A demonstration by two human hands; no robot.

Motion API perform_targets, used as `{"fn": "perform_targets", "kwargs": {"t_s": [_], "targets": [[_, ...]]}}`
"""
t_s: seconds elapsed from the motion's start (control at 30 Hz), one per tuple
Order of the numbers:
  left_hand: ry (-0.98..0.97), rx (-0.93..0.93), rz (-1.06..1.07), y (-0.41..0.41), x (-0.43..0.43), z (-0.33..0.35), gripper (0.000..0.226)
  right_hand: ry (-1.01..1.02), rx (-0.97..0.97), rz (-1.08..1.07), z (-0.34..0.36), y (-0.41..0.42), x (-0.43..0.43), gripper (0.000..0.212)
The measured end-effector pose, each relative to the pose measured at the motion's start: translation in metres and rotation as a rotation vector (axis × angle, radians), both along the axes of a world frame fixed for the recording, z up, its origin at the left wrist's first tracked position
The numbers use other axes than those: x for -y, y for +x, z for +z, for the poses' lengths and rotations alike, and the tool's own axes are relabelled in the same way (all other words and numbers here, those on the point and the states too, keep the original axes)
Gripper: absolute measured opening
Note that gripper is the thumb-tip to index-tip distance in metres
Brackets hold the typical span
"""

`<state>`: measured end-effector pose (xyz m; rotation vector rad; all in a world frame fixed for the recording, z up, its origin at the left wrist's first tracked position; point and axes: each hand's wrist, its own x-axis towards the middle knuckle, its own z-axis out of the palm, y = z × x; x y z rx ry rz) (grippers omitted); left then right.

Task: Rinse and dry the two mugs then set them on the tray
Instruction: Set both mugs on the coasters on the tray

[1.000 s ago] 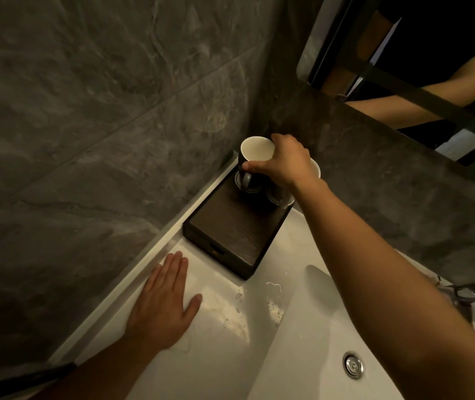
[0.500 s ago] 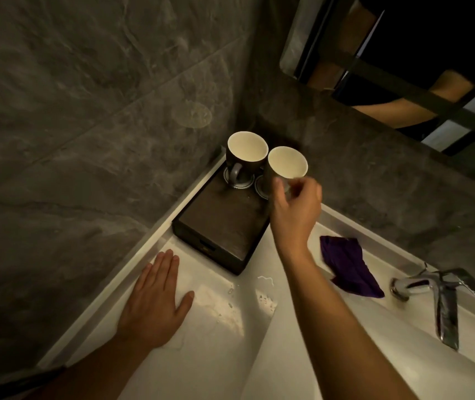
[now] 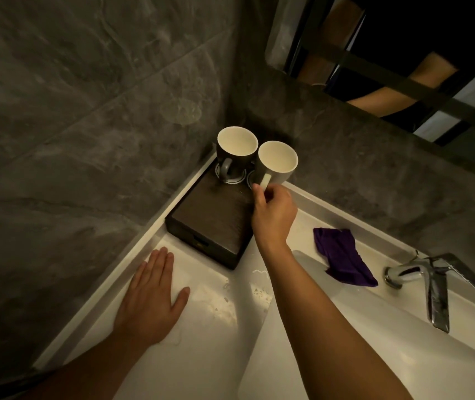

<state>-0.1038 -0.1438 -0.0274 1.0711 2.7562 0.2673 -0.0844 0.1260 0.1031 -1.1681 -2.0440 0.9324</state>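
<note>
Your left hand (image 3: 149, 298) and right hand (image 3: 273, 217) run into bare forearms; the mirror (image 3: 403, 67) shows your dark top.

L mug (image 3: 237, 141) & R mug (image 3: 278, 157) are stood upright, side by side, at the far end of the tray (image 3: 213, 220), which is set into the wall corner. R mug's handle is pinched by R hand (image 3: 273, 212). L hand (image 3: 151, 295) is laid flat, fingers straight, on the counter (image 3: 201, 342) near the tray. A purple cloth (image 3: 343, 258) is crumpled btw. tray & tap (image 3: 432, 281).
</note>
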Motion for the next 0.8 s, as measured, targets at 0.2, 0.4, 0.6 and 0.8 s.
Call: {"fn": "perform_targets", "kwargs": {"t_s": [0.2, 0.4, 0.6, 0.8], "targets": [[0.014, -0.001, -0.003, -0.0004, 0.0, 0.0, 0.088, 0.006, 0.015, 0.002, -0.0007, -0.0039, 0.0028, 0.021], [0.002, 0.0, -0.007, -0.0006, -0.0003, 0.0011, 0.09, 0.001, 0.03, 0.005, -0.0018, -0.0057, 0.0052, 0.022], [-0.011, -0.015, -0.017, -0.0009, 0.0, -0.0013, 0.089, -0.006, 0.043, -0.003, -0.0031, -0.0062, 0.0049, 0.023], [-0.01, -0.035, -0.013, -0.0015, 0.0024, -0.0035, 0.088, -0.003, 0.031, 0.034, -0.0034, 0.0, 0.006, 0.018]]}}
